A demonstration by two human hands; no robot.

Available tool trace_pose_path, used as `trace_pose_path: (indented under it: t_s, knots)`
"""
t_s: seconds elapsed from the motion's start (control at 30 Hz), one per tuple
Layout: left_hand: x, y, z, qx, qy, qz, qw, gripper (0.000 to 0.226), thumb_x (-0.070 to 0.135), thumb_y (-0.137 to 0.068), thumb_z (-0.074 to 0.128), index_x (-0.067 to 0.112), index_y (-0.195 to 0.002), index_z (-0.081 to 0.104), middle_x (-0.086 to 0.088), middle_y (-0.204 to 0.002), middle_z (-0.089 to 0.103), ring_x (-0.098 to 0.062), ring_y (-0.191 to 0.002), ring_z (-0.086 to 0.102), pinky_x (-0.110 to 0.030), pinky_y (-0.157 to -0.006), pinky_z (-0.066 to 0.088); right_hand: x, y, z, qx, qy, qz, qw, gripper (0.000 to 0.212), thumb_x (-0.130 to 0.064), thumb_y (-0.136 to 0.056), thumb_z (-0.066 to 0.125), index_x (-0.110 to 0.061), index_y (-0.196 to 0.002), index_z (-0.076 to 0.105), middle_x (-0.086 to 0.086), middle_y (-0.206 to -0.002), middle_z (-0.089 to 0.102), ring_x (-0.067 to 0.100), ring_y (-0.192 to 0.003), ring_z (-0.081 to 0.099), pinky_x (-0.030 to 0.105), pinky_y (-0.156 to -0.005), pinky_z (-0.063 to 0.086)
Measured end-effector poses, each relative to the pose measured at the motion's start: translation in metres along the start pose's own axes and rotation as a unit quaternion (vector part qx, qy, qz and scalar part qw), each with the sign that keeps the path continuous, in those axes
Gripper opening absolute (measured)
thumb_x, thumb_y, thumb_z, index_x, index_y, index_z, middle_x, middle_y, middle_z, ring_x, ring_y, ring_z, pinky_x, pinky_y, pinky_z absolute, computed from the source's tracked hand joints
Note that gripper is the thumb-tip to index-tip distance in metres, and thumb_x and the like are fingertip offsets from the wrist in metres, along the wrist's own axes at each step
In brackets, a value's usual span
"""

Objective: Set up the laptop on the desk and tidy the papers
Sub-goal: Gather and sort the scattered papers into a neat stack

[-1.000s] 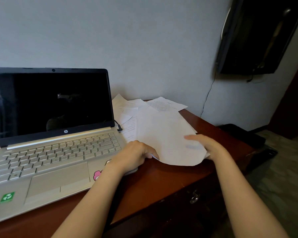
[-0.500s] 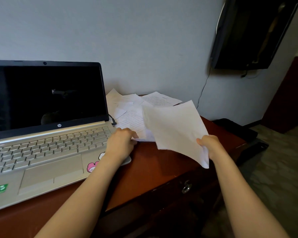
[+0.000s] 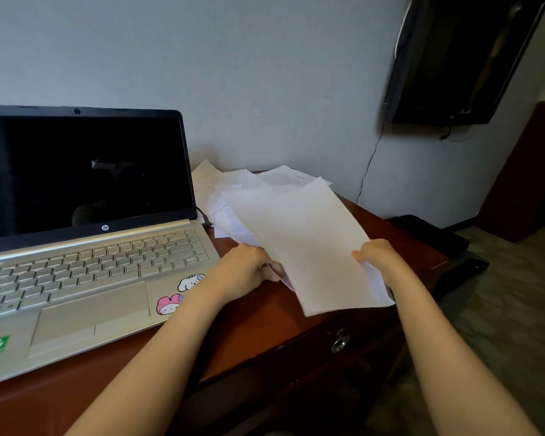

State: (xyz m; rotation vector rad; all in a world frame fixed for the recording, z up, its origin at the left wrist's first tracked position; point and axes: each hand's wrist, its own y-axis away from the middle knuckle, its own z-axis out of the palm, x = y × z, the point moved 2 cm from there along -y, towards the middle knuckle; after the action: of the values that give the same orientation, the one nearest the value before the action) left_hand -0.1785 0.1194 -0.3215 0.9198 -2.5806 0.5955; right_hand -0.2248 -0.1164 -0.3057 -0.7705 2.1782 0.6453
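White sheet gripped at both side edges, loose papers beyond it

White sheet [image 3: 302,240] lies lifted over the right part of the brown surface [image 3: 258,328], its long axis running away from the person and leaning a little left, its near end overhanging the front edge. The left hand [image 3: 249,267] has its fingers [image 3: 269,268] curled round the left edge, and the right hand [image 3: 378,257] pinches the right edge, thumb on top. The loose papers [image 3: 233,184] lie scattered straight ahead against the wall, beside the open laptop [image 3: 92,247], so the left hand looks nearer for gathering them under the held sheet.
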Motion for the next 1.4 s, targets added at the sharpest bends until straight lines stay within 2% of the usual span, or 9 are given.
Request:
trace_pose_path:
  t_s: [0.13, 0.23, 0.33, 0.4, 0.5, 0.6, 0.7, 0.87, 1.4]
  knots:
    - [-0.005, -0.002, -0.001, 0.044, 0.162, -0.11, 0.98, 0.037, -0.006, -0.064, 0.044, 0.018, -0.07, 0.071, -0.001, -0.081, 0.071, -0.019, -0.088, 0.064, -0.025, -0.078, 0.048, 0.003, -0.003, 0.001, 0.008, 0.11, -0.027, 0.994, 0.036, -0.01, -0.09, 0.049, 0.006, -0.122, 0.049, 0.016, -0.111, 0.054, 0.033, -0.105, 0.052, 0.034, -0.084, 0.044]
    - [-0.008, -0.006, -0.009, 0.208, 0.393, -0.266, 0.855, 0.029, -0.007, -0.071, 0.034, 0.019, -0.063, 0.046, -0.006, -0.061, 0.049, -0.025, -0.059, 0.049, -0.021, -0.046, 0.034, -0.004, 0.0, 0.003, -0.006, 0.134, -0.052, 0.99, 0.025, -0.007, -0.089, 0.049, 0.005, -0.111, 0.055, 0.008, -0.078, 0.047, 0.026, -0.087, 0.048, 0.031, -0.072, 0.038]
    - [-0.025, -0.009, -0.013, 0.255, 0.494, -0.34, 0.758, 0.028, -0.009, -0.084, 0.03, 0.013, -0.068, 0.034, -0.006, -0.061, 0.034, -0.017, -0.042, 0.035, -0.013, -0.036, 0.029, -0.01, 0.002, 0.006, -0.022, 0.118, -0.06, 0.991, 0.035, -0.007, -0.09, 0.053, 0.009, -0.122, 0.051, 0.018, -0.109, 0.058, 0.03, -0.103, 0.056, 0.033, -0.078, 0.044]
    - [-0.025, -0.009, -0.013, 0.257, 0.502, -0.36, 0.743, 0.006, 0.001, -0.09, 0.041, 0.004, -0.093, 0.045, -0.019, -0.081, 0.053, -0.023, -0.06, 0.049, -0.025, -0.052, 0.046, -0.012, 0.002, 0.01, -0.043, 0.081, -0.058, 0.994, 0.039, -0.008, -0.089, 0.06, 0.008, -0.123, 0.052, 0.019, -0.126, 0.055, 0.032, -0.116, 0.054, 0.034, -0.088, 0.045]
    - [-0.021, -0.01, -0.009, 0.206, 0.451, -0.359, 0.791, 0.053, -0.002, -0.087, 0.054, 0.009, -0.132, 0.026, -0.016, -0.117, 0.051, -0.027, -0.1, 0.054, -0.04, -0.093, 0.045, -0.013, 0.003, 0.016, -0.066, 0.014, -0.054, 0.996, 0.049, -0.012, -0.087, 0.065, 0.008, -0.129, 0.047, 0.015, -0.131, 0.053, 0.032, -0.122, 0.05, 0.036, -0.097, 0.041]
    - [-0.017, -0.011, -0.009, 0.155, 0.383, -0.358, 0.837, 0.072, -0.001, -0.079, 0.058, 0.011, -0.142, 0.026, -0.012, -0.127, 0.051, -0.032, -0.115, 0.054, -0.036, -0.096, 0.045, -0.012, 0.005, 0.019, -0.061, 0.028, -0.049, 0.997, 0.043, -0.012, -0.088, 0.062, 0.009, -0.124, 0.051, 0.016, -0.127, 0.056, 0.032, -0.117, 0.055, 0.035, -0.09, 0.044]
    - [-0.01, -0.01, -0.016, 0.157, 0.391, -0.319, 0.849, 0.057, 0.009, -0.058, 0.053, 0.013, -0.114, 0.052, -0.011, -0.106, 0.063, -0.03, -0.1, 0.062, -0.045, -0.092, 0.05, -0.008, 0.003, 0.018, -0.032, -0.043, -0.071, 0.996, 0.03, -0.003, -0.087, 0.061, 0.008, -0.115, 0.059, 0.02, -0.12, 0.061, 0.034, -0.112, 0.058, 0.039, -0.093, 0.046]
    - [0.006, -0.02, -0.034, 0.204, 0.36, -0.253, 0.874, 0.031, 0.0, -0.072, 0.052, 0.024, -0.091, 0.05, -0.002, -0.086, 0.06, -0.027, -0.088, 0.057, -0.038, -0.079, 0.049, -0.013, 0.011, 0.008, 0.017, -0.188, -0.134, 0.973, 0.024, 0.003, -0.088, 0.055, 0.001, -0.111, 0.063, 0.016, -0.113, 0.064, 0.027, -0.095, 0.058, 0.034, -0.084, 0.047]
    - [0.027, -0.042, -0.077, 0.316, 0.368, -0.131, 0.865, 0.033, 0.009, -0.089, 0.058, 0.015, -0.118, 0.045, -0.005, -0.12, 0.055, -0.022, -0.107, 0.054, -0.041, -0.096, 0.046, -0.054, 0.032, -0.007, 0.086, -0.352, -0.29, 0.886, 0.028, -0.01, -0.093, 0.054, -0.005, -0.12, 0.05, 0.002, -0.109, 0.057, 0.017, -0.101, 0.055, 0.029, -0.087, 0.044]
